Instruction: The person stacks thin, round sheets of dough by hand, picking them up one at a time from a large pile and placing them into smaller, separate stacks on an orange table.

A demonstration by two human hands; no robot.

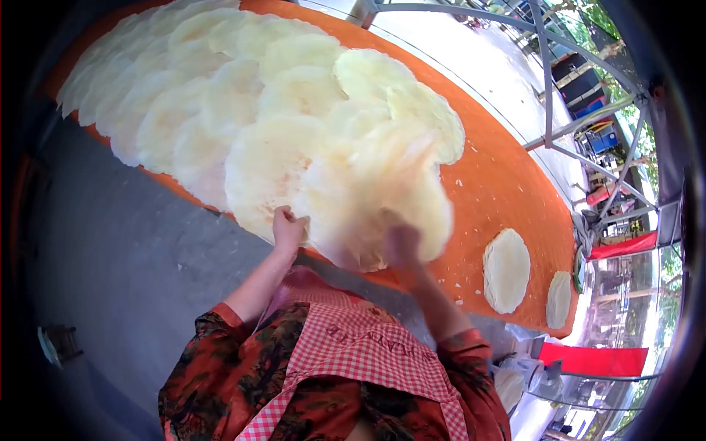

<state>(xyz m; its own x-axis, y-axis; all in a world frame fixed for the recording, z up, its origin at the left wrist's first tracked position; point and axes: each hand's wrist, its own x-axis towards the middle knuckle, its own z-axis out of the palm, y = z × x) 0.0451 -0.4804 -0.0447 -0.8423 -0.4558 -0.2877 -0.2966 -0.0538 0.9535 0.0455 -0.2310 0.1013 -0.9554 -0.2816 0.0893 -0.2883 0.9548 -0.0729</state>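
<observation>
My left hand (290,226) is at the near edge of the orange table, its fingers pinched on the rim of a thin, pale dough sheet (272,165). To its right, my right hand (402,239) is smeared by motion over the same spread of dough, so its fingers do not show clearly. The dough around the right hand is blurred too and looks lifted or rumpled. Many round, thin dough sheets (213,88) overlap across the far and left parts of the table.
The orange table (507,198) carries small dough scraps on its right part. Two separate dough rounds (506,270) lie near its right end. Metal frame bars (548,81) stand beyond the far edge. Red cloth strips (596,359) hang at the right. Grey floor (140,257) shows at the left.
</observation>
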